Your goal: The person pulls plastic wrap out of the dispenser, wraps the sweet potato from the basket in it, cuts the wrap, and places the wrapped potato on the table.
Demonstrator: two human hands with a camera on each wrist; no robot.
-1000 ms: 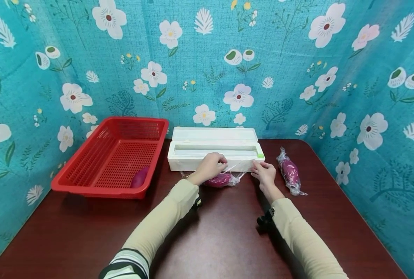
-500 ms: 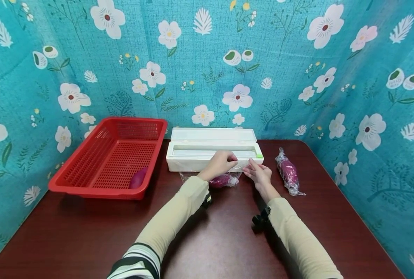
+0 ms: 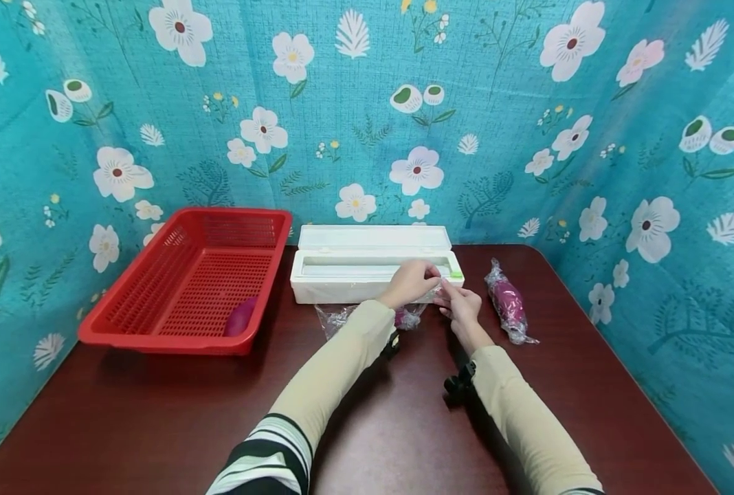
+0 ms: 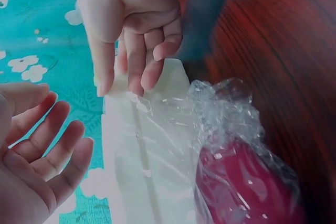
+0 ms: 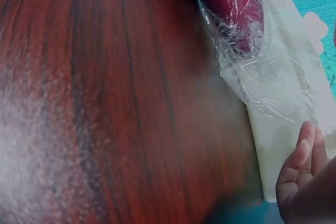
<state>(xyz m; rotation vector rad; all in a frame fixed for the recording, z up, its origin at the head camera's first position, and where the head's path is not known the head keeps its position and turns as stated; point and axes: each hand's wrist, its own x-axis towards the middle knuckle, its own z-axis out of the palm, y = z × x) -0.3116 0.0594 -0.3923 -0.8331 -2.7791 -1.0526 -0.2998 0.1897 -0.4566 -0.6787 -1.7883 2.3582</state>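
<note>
we see the left hand [image 3: 407, 282] loosely spread; the right hand [image 3: 463, 309] touches clear film [image 4: 223, 109], pinching or not we cannot tell.

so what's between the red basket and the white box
Just a narrow, bare strip of the dark table between the red basket and the white box; the head view shows it.

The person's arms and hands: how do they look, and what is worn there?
The left hand and right hand are bare. Plain cream sleeves cover both forearms. Farther up on the left shows a striped black-and-white sleeve; a little striping shows on the right. A small black device sits at each wrist.
</note>
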